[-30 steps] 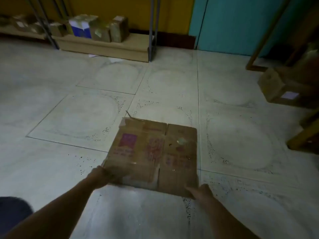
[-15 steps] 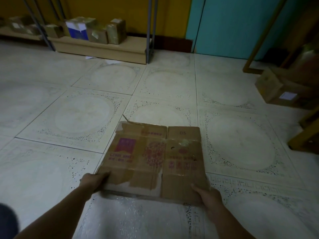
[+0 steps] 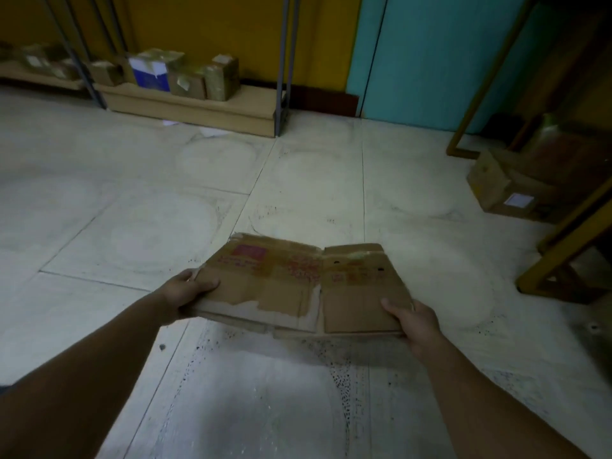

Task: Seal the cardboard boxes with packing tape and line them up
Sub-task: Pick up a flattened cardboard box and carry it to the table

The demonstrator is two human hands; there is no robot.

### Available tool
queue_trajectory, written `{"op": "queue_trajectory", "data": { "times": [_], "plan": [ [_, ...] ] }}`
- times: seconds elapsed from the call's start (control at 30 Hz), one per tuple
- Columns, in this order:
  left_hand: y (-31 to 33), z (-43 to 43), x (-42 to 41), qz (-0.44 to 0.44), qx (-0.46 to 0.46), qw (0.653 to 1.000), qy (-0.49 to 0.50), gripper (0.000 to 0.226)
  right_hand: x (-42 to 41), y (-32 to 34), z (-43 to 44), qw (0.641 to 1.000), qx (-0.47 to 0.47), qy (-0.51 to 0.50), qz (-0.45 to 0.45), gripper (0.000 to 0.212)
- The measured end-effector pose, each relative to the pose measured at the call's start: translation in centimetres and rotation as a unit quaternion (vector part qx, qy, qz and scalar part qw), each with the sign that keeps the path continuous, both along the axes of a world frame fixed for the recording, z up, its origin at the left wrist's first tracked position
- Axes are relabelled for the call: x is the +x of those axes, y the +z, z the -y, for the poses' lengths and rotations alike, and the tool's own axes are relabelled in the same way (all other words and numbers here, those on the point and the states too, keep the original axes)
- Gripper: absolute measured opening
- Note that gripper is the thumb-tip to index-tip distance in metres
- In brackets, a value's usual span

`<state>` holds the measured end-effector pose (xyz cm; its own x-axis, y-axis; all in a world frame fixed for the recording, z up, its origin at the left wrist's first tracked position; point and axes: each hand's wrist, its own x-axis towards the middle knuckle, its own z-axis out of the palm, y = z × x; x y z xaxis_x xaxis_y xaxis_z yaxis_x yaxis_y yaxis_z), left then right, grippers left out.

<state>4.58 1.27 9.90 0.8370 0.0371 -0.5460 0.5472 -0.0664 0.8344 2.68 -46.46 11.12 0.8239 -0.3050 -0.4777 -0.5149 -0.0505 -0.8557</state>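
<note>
Sideways, flattened box [image 3: 291,281], long axis left hand [image 3: 183,293] to right hand [image 3: 418,323].

Dim, soft, blurred picture; dark, bowed edges

We logged two bare forearms, the left forearm [image 3: 99,366] and the right forearm [image 3: 480,385], both uncovered along their whole visible length. The bare left hand [image 3: 185,293] and bare right hand [image 3: 419,323] were likewise uncovered, each thumb plainly seen. A thin dark blue sliver [image 3: 2,388] sat at the frame's left edge; we could not tell whether it was clothing.
</note>
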Motion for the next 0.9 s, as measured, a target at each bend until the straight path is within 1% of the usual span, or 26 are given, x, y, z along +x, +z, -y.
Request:
{"op": "queue_trajectory", "data": {
  "times": [0.1, 0.17, 0.27, 0.33, 0.43, 0.53, 0.6, 0.7, 0.77, 0.83, 0.9],
  "plan": [
    [8.1, 0.2, 1.5, 0.016, -0.002, 1.0, -0.009, 0.059, 0.5, 7.8, 1.5, 1.0, 0.006, 0.01, 0.013, 0.057],
    [14.0, 0.5, 1.8, 0.026, 0.005, 0.999, -0.021, 0.059, 0.2, 13.8, 2.6, 0.999, 0.024, 0.02, 0.017, 0.063],
    [23.7, 0.6, 1.8, 0.037, 0.008, 0.998, -0.059, 0.063, -0.7, 23.8, 4.3, 0.997, 0.052, 0.062, -0.018, 0.072],
    [29.9, 0.3, 1.7, 0.025, -0.018, 0.994, -0.104, 0.064, -1.3, 30.8, 5.2, 0.993, 0.052, 0.094, -0.053, 0.071],
    [38.8, -0.3, 1.4, 0.021, -0.054, 0.992, -0.114, 0.063, -2.4, 41.0, 6.2, 0.987, 0.042, 0.136, -0.068, 0.07],
    [47.9, 0.2, 0.5, 0.05, -0.059, 0.99, -0.122, 0.068, -4.5, 50.8, 6.0, 0.99, 0.064, 0.105, -0.074, 0.073],
    [54.0, 1.2, -1.0, 0.07, -0.053, 0.989, -0.116, 0.074, -6.0, 56.4, 5.9, 0.995, 0.049, 0.071, -0.053, 0.072],
    [62.0, 3.0, -3.9, 0.103, -0.045, 0.985, -0.131, 0.079, -8.9, 63.7, 6.2, 0.998, 0.051, 0.019, 0.009, 0.068],
    [66.3, 3.9, -6.1, 0.117, -0.038, 0.982, -0.146, 0.076, -11.6, 67.8, 6.4, 0.997, 0.059, -0.003, 0.047, 0.059],
    [69.8, 4.5, -8.3, 0.125, -0.047, 0.98, -0.148, 0.069, -14.5, 71.4, 6.7, 0.996, 0.056, -0.005, 0.076, 0.043],
    [72.8, 5.3, -10.7, 0.138, -0.054, 0.979, -0.142, 0.061, -18.0, 74.5, 7.4, 0.994, 0.053, -0.016, 0.095, 0.036]
  ]
}}
